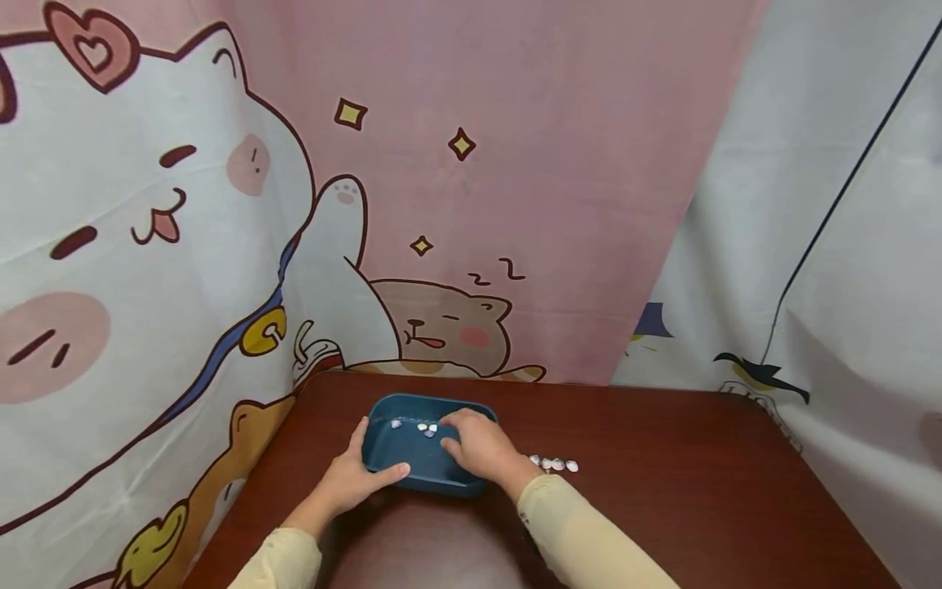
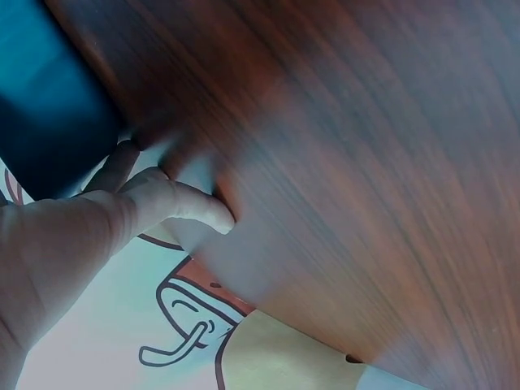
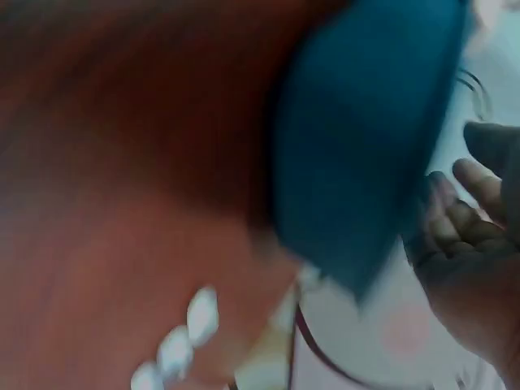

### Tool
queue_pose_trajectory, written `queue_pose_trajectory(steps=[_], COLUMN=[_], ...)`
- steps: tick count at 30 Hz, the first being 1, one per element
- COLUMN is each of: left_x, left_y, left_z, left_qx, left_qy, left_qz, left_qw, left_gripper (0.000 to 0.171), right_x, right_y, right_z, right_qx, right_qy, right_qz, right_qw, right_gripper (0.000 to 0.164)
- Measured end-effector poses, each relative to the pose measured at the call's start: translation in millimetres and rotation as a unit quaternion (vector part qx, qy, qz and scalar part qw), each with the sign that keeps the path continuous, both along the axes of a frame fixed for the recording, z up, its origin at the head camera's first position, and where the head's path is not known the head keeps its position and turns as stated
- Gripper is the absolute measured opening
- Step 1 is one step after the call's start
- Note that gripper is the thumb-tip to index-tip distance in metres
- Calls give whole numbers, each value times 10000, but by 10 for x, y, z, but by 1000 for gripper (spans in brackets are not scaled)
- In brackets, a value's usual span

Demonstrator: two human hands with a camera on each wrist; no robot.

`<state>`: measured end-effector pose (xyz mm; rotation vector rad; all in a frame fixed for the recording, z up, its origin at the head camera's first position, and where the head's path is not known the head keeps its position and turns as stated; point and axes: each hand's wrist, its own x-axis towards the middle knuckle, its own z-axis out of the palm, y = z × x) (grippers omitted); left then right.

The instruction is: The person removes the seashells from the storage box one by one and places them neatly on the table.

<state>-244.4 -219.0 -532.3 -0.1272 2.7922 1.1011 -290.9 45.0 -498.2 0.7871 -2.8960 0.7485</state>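
On the table stands a dark teal tray (image 1: 412,452) with raised walls. Several small white and purplish pieces, shell-like, lie inside it: a close cluster (image 1: 430,433) near the far wall and a single piece (image 1: 396,424) to the left. My left hand (image 1: 349,477) rests at the tray's near left corner, fingers along the left side and thumb extended on the front rim. Over the tray's right part is my right hand (image 1: 482,444), index finger and thumb apart, fingertips beside the cluster. Nothing shows between them. In the right wrist view its fingers (image 3: 487,191) look loosely bent.
To the right of the tray, a short row of similar white pieces (image 1: 558,465) lies on the brown wooden table (image 1: 662,491), partly behind the right wrist. A cartoon-printed cloth (image 1: 552,204) hangs behind the table and at its sides.
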Motion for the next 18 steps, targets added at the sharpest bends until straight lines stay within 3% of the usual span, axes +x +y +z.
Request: queue_pose_trajectory(steps=[3,7,15,18], left_x=[-9,-6,18,15], left_y=[-3,39,6,-33], left_z=[-12,-9,8,6], left_qx=[0,95,102,63], left_qy=[3,-13,23,35], left_qz=[5,-20,-15,20], left_qw=[10000,10000,9999,10000], left_gripper=[134,135,133,134], right_x=[-30,-70,-107,-121], right_y=[-297,-449,-557,-544], right_z=[-183,-329,-298,-296], right_qx=[783,1418,1978,2025], right_qy=[-242,-270,-347,46], right_qz=[-36,-235,-50,48], right_qw=[9966,9893,9796,9793], right_gripper=[46,45,37,30])
